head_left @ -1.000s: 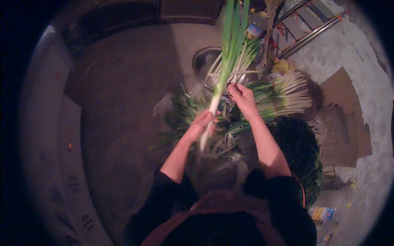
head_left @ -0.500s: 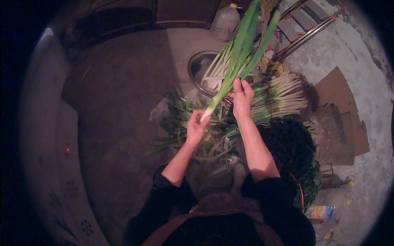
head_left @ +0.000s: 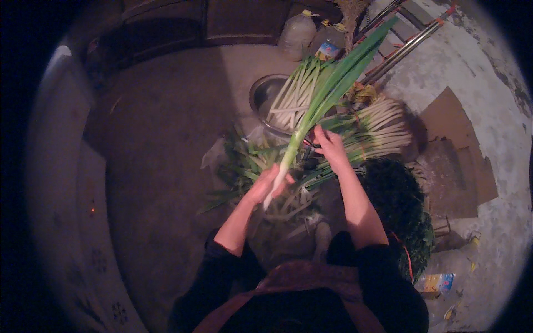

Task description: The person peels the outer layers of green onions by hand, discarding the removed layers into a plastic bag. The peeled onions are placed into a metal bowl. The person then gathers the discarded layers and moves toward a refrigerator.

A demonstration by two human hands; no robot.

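Note:
A long green onion (head_left: pixel 294 145) slants across the middle, its white root end low and its green leaves reaching up to the right. My left hand (head_left: pixel 268 186) is closed around its white lower part. Beside the stalk, my right hand (head_left: pixel 330 146) has bent fingers with a gap between them, and I see nothing held there. Behind the onion stands a metal basin (head_left: pixel 259 95) holding several white-stemmed green onions (head_left: pixel 291 100). Below my hands lies a heap of loose green leaves and peelings (head_left: pixel 239 169), partly hidden by my left hand.
A tied bundle of green onions (head_left: pixel 386 127) lies right of the basin. Nearer me is a dark leafy pile (head_left: pixel 394 200). Cardboard (head_left: pixel 458 147) lies at the right. Plastic jugs (head_left: pixel 298 34) and a metal-framed folding item (head_left: pixel 411 50) stand at the back.
The green onion has come down toward me, its leaves swinging right. My right hand has loosened from the stalk and lies beside it. My left hand has moved slightly nearer me.

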